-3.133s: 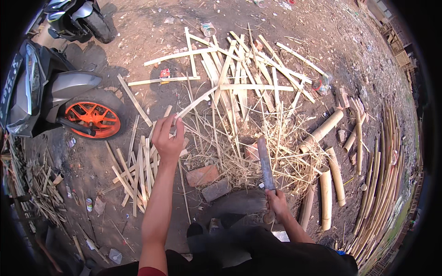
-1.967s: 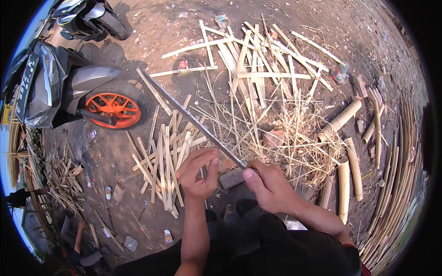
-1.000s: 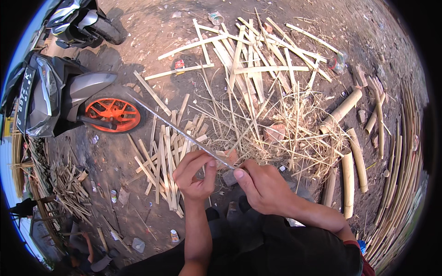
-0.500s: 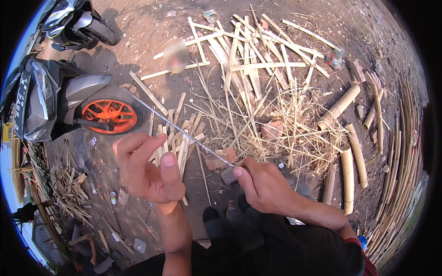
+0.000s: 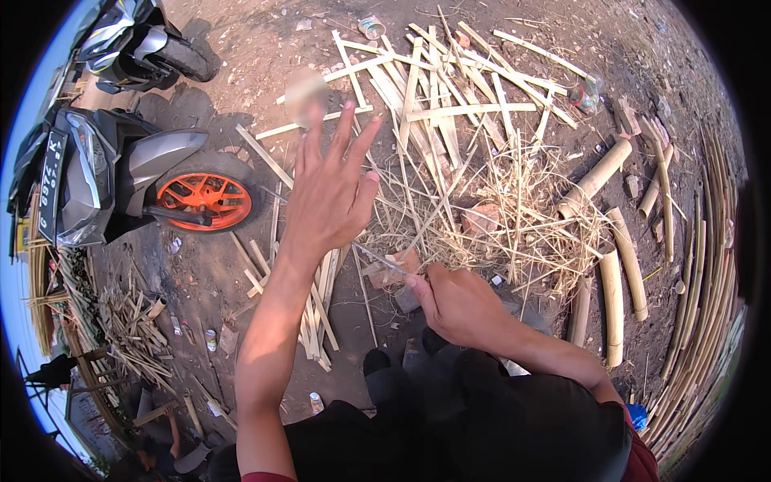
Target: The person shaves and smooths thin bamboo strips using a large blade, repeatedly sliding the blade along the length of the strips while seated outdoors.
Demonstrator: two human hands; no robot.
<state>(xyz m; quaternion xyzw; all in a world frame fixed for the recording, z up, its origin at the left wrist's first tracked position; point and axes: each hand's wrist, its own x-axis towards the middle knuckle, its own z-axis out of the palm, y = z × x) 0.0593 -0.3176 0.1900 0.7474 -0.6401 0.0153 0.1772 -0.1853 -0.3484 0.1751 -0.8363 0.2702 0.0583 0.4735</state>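
Note:
My right hand is closed around the near end of a long, thin metal blade, seen almost edge-on; its handle is hidden in my fist. The blade slants away to the left, and my left forearm and hand cover its middle. My left hand is stretched forward with fingers spread and nothing in it. Beyond its fingertips lie pale split bamboo strips in a loose crossed heap. Shorter bamboo strips lie on the ground beside my left forearm.
Fine bamboo shavings are heaped ahead of my right hand. Cut bamboo tubes and long poles lie on the right. A motorbike with an orange wheel stands at the left, another motorbike behind it. Person at lower left.
My left hand has moved forward and right, its curled fingers now spread out. The right hand keeps its grip on the blade and has barely shifted.

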